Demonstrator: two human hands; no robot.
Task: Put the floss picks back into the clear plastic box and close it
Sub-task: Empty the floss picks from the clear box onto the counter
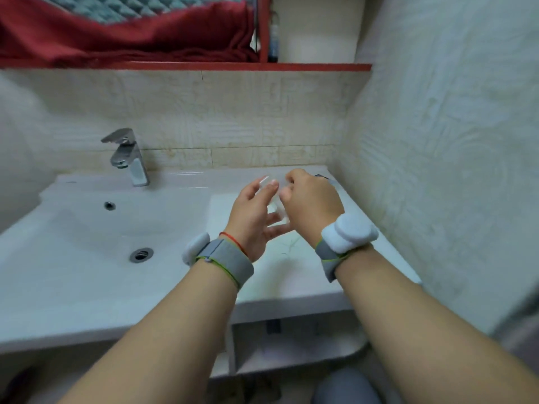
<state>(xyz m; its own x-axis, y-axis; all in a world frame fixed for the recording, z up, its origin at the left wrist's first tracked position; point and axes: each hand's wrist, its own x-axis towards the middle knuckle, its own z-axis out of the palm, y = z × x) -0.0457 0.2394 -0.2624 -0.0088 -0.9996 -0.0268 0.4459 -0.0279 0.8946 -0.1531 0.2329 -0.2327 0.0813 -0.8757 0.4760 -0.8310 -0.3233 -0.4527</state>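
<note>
Both hands are raised over the counter to the right of the basin. My left hand cradles the clear plastic box, thumb above and fingers below it. A thin white floss pick sticks up beside the left index finger. My right hand is curled against the box's upper right side, thumb and fingertips pinching at its edge. Blur hides what lies between those fingertips and whether the lid is up or down.
The white basin with its drain and a chrome tap lie to the left. A tiled wall stands close on the right. A red shelf edge runs overhead. Open shelving sits under the counter.
</note>
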